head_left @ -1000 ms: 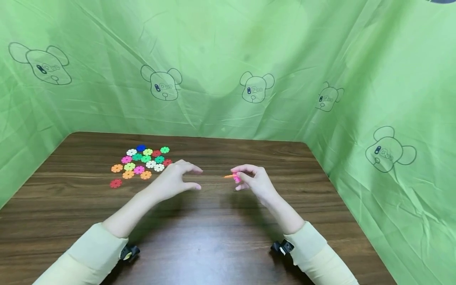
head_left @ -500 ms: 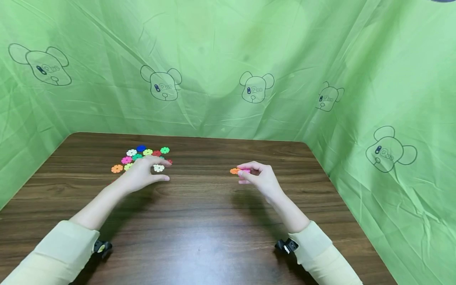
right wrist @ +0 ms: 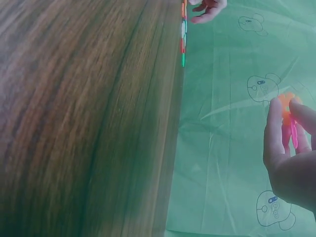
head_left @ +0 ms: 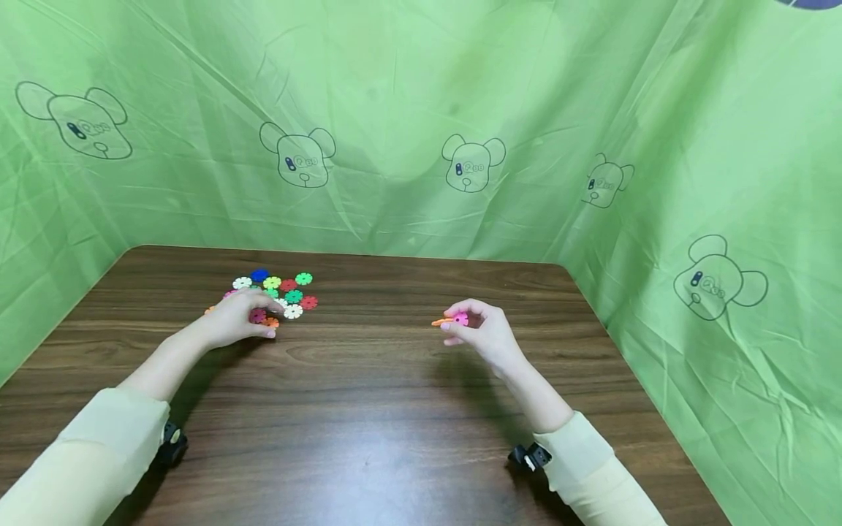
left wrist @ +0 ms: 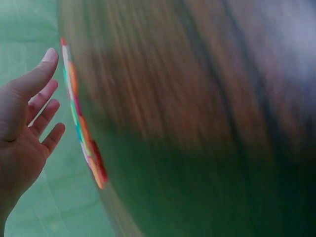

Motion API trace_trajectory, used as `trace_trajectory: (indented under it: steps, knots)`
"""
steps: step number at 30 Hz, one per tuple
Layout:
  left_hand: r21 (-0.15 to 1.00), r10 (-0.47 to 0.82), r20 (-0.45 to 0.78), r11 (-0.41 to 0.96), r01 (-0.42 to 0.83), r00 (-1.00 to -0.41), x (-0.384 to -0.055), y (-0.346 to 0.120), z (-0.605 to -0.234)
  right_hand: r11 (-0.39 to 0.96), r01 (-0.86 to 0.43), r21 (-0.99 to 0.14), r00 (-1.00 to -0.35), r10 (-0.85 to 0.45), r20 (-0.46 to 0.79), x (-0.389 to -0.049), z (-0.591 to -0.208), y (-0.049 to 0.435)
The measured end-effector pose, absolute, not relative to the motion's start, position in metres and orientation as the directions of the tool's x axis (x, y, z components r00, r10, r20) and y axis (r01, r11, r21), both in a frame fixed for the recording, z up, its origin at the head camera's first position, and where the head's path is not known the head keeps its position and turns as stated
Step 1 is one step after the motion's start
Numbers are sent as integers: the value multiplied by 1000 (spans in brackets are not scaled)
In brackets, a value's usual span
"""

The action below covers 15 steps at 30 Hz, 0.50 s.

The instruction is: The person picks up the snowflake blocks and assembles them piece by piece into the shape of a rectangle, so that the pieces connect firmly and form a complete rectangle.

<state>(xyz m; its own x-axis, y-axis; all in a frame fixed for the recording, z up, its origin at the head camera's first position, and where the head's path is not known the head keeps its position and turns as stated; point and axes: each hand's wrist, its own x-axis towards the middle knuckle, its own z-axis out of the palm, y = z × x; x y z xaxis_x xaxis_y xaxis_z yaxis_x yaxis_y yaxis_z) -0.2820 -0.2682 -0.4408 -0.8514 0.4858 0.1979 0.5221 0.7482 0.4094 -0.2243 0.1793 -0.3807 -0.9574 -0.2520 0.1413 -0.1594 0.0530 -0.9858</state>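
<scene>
Right hand (head_left: 487,337), raised above the worktop (head_left: 368,409): fingers pinching an orange disc (right wrist: 288,106) together with a pink disc (head_left: 462,319). The two sit at a steep angle to each other, one face-on where the other shows its edge; they look slotted together, though the joint itself is covered.

Left hand (head_left: 232,320), over the near side of the loose discs (head_left: 293,296) at the left rear of the worktop: fingers spread and well apart from the thumb, nothing held. Left-wrist view blurred; contact with any disc cannot be made out.

Loose discs lie flat in a crowded patch, notched round the rim. White disc (head_left: 293,312) at its near right side, blue disc (head_left: 259,275) at the far edge.

Handling, by judgement: thin plastic, very light, stiff with slight give, probably smooth and apt to skid if pushed. Best taken by opposite rims between fingertip and thumb, slots left uncovered. The joined pair is better held close to the joint; pressure on an outer rim could twist it loose.
</scene>
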Motion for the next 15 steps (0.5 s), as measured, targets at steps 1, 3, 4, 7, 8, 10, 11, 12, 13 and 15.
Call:
trace_trajectory:
  steps: [1,3,4,7,8,10,11,12,13,15]
  knots:
    - [397,487,197,754,524,-851,-283,-271,-442,50,-162,-986,-955,-259,144,-224,-382,180]
    - [380,480,188,769,514,-857,-285,-274,-444,49,-162,-986,-951,-274,142,-225,-383,180]
    - [370,476,187,777,510,-859,-285,-276,-445,52,-163,-985,-949,-282,142,-225,-384,180]
    - [350,455,182,798,490,-872,-284,-278,-444,65,-160,-985,-942,-307,133,-226,-387,180]
    - [346,450,179,804,484,-875,-284,-278,-444,73,-159,-985,-940,-317,128,-226,-387,179]
    - [343,443,172,811,475,-880,-284,-279,-444,90,-160,-983,-936,-329,123,-226,-388,179]
    - [343,440,165,814,469,-883,-284,-279,-444,97,-159,-983,-936,-332,119,-227,-389,178]
    - [343,436,158,817,463,-886,-284,-279,-444,105,-158,-982,-936,-333,115,-227,-389,178]
    - [345,437,154,817,463,-886,-284,-280,-444,112,-160,-981,-936,-333,115,-227,-389,178]
    - [346,440,144,817,462,-886,-286,-280,-444,122,-165,-979,-937,-331,117,-227,-389,177]
